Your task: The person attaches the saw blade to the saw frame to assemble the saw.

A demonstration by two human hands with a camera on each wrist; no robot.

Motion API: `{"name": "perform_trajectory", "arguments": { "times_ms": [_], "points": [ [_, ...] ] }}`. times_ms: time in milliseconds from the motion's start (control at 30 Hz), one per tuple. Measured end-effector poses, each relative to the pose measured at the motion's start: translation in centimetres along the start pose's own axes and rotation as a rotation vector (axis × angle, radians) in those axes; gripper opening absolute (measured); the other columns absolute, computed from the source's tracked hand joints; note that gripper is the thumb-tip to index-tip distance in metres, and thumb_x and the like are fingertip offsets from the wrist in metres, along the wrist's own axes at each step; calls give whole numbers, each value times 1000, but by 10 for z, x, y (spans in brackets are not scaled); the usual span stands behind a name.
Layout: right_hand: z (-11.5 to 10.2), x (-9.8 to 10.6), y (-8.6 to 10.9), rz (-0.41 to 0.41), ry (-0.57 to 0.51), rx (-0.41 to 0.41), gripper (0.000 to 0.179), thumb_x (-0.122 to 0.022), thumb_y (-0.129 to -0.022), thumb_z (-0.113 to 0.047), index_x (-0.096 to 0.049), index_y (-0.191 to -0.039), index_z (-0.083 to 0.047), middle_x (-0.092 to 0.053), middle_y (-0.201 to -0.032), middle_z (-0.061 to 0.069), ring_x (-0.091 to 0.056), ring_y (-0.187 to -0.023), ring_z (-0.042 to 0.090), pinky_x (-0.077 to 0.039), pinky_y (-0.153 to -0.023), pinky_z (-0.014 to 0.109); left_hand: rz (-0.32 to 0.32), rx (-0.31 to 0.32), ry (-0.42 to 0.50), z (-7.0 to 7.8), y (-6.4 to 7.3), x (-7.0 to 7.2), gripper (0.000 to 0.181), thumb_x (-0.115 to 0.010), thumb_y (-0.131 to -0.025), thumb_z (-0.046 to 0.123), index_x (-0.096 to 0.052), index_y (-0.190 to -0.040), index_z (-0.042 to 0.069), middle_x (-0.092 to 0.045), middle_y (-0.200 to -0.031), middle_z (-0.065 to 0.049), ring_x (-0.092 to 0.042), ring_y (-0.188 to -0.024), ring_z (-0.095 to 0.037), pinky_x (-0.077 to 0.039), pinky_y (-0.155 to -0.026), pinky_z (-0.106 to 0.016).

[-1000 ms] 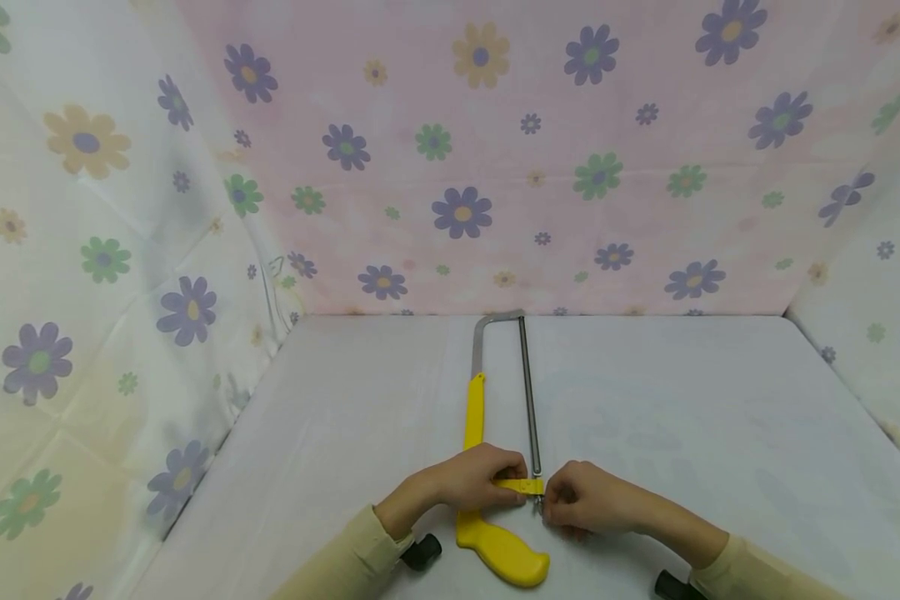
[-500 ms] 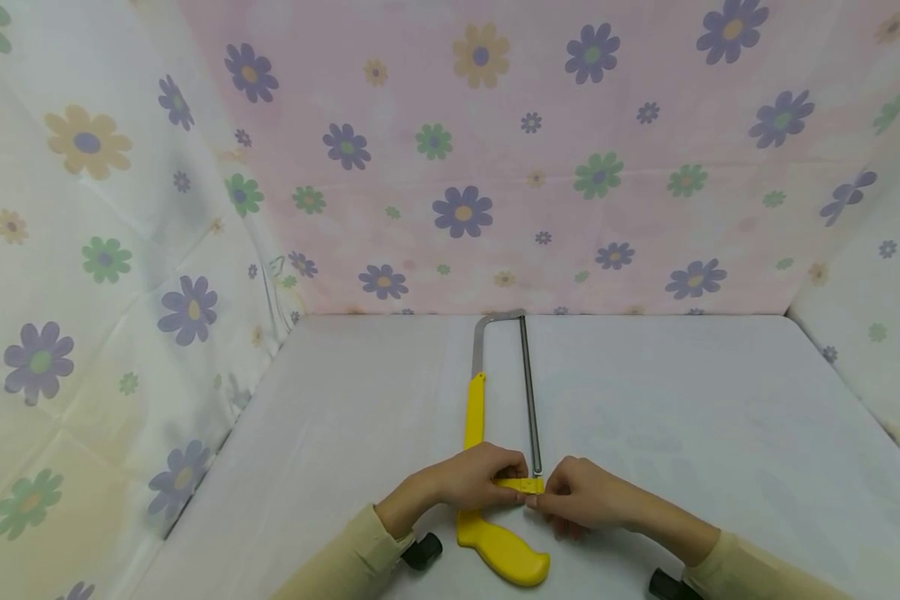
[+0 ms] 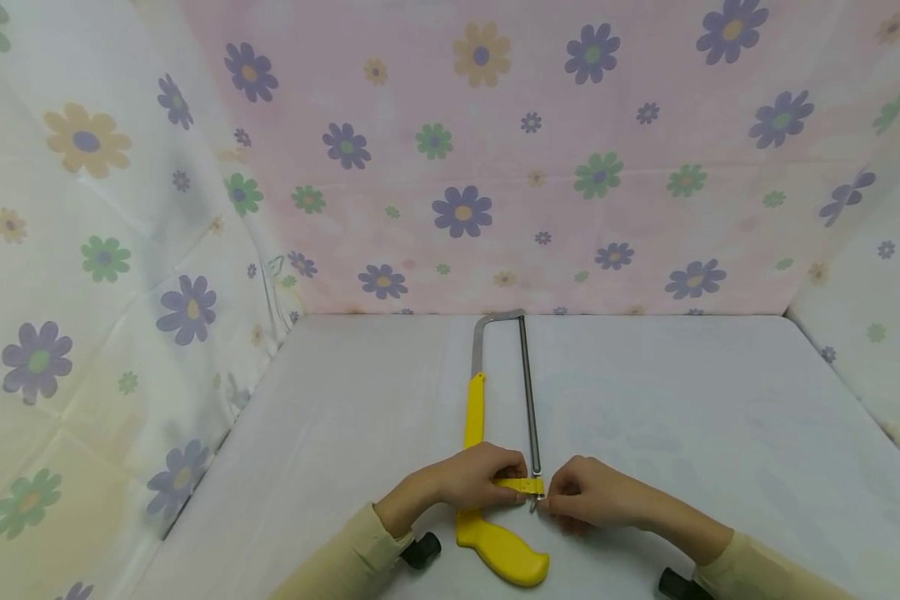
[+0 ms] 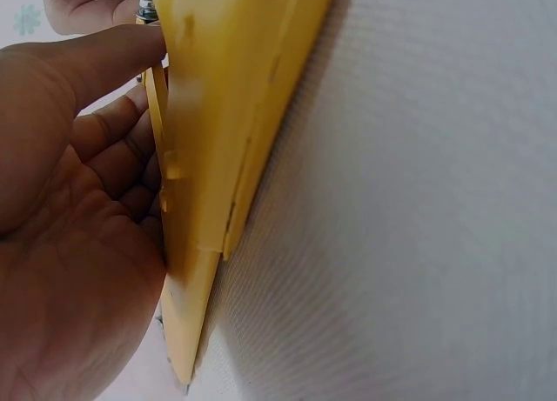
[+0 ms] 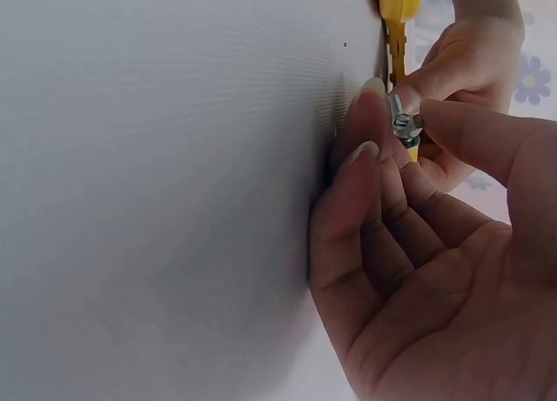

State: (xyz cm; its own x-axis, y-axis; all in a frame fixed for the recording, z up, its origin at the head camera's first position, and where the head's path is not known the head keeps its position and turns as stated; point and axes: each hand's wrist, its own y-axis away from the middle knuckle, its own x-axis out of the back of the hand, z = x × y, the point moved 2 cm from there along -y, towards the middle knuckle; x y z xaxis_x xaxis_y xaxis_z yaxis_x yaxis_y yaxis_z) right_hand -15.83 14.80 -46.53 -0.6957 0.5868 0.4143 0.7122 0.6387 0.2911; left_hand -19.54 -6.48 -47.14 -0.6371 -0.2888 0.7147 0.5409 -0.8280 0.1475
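A hacksaw (image 3: 508, 555) with a yellow handle and grey front frame lies flat, its blade (image 3: 530, 392) along the right side. My left hand (image 3: 474, 478) reaches over the frame and pinches the short yellow arm (image 3: 520, 484) at the blade's near end. Thumb and fingers lie on either side of that arm in the left wrist view. Just beyond it sits a small metal wing nut (image 5: 402, 125). My right hand (image 3: 594, 495) has its thumb tip against one wing, with the index finger bent behind it and the other fingers curled beside the table.
The hacksaw rests on a white-covered table (image 3: 667, 400). Flowered cloth (image 3: 420, 167) hangs behind and on both sides. A black wrist device (image 3: 422, 552) sits under the left cuff, and another black device (image 3: 681, 583) under the right.
My right fingers came in over the wing nut half a second ago, then drew slightly back right; the nut shows again, turned differently. The left hand and hacksaw stay in place.
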Motion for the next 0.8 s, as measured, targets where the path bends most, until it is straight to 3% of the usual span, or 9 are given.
{"name": "perform_trajectory", "arguments": {
  "times_ms": [467,800],
  "points": [
    [5,1,-1,7,8,31,14,-68,-97,-14,-71,-85,-9,-63,-65,2,-50,-52,10,-40,-48,24,0,3,38,0,1,0,10,-70,-99,21,-67,-107,16,-64,-93,15,-53,-79,1,-49,-77,-16],
    [-1,-2,-2,-53,-69,3,17,-70,-96,-17,-75,-83,-6,-64,-66,2,-51,-52,10,-39,-48,23,-1,16,25,1,2,1,10,-71,-99,21,-66,-106,16,-62,-91,14,-52,-79,0,-47,-77,-16]
  ]
}}
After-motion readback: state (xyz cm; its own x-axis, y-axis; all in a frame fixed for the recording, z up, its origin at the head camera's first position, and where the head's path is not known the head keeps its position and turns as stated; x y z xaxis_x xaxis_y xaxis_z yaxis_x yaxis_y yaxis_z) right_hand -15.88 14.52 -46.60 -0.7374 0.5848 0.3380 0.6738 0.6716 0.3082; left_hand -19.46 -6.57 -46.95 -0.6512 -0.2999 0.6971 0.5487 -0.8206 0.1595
